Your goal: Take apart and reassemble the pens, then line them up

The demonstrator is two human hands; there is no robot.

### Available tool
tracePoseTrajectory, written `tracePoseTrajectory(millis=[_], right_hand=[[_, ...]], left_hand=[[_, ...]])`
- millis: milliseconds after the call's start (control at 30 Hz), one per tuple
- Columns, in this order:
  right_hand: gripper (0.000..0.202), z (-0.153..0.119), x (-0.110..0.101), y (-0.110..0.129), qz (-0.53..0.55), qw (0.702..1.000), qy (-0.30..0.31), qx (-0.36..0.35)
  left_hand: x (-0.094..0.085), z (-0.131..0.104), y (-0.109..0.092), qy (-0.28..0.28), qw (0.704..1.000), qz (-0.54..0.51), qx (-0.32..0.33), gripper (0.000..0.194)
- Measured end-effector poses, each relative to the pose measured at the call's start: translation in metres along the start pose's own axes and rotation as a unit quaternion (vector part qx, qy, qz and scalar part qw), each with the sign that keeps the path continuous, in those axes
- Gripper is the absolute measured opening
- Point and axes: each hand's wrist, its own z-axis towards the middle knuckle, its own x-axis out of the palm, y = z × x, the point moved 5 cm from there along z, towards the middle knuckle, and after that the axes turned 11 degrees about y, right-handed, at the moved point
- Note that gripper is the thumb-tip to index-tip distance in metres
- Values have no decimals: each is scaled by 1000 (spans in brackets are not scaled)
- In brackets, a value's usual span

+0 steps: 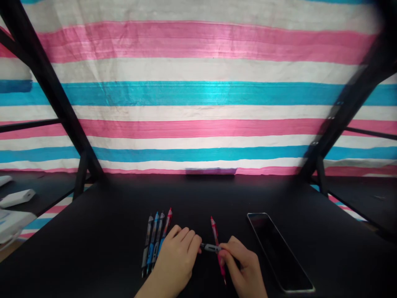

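Observation:
Between my two hands a black and grey pen [211,247] lies roughly level, crossing over a red pen [214,229] on the black table. My left hand [181,254] has its fingers curled round the pen's left end. With thumb and fingertips my right hand [240,263] pinches its right end. Left of my left hand, several pens lie side by side: a grey and black one [147,244], a blue one [152,240], another dark one [159,231] and a red one [168,219]. My left hand hides part of this row.
A dark phone [281,252] lies on the black table [198,194] to the right of my right hand. Black metal frame bars rise on both sides, and a striped sheet [198,95] hangs behind. White devices [17,198] are at the far left.

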Motion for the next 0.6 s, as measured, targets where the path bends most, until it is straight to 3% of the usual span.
tracePoseTrajectory(millis=[233, 333, 400, 467, 533, 600], right_hand=[[21, -3, -2, -2, -3, 999, -34, -31], [20, -2, -1, -6, 45, 999, -27, 4], [19, -2, -2, -8, 71, 997, -28, 32], [18, -2, -2, -9, 77, 996, -33, 44], [18, -2, -2, -9, 72, 996, -35, 38], [17, -2, -1, -9, 66, 997, -28, 31]], left_hand=[[-4, 0, 6, 75, 997, -34, 8, 22], [-17, -8, 15, 37, 995, -96, -10, 16], [-19, -19, 26, -17, 981, -177, -83, 47], [-13, -36, 39, -100, 919, -316, -213, 49], [8, -51, 42, -120, 810, -482, -312, 38], [23, -61, 38, -149, 700, -591, -372, 32]])
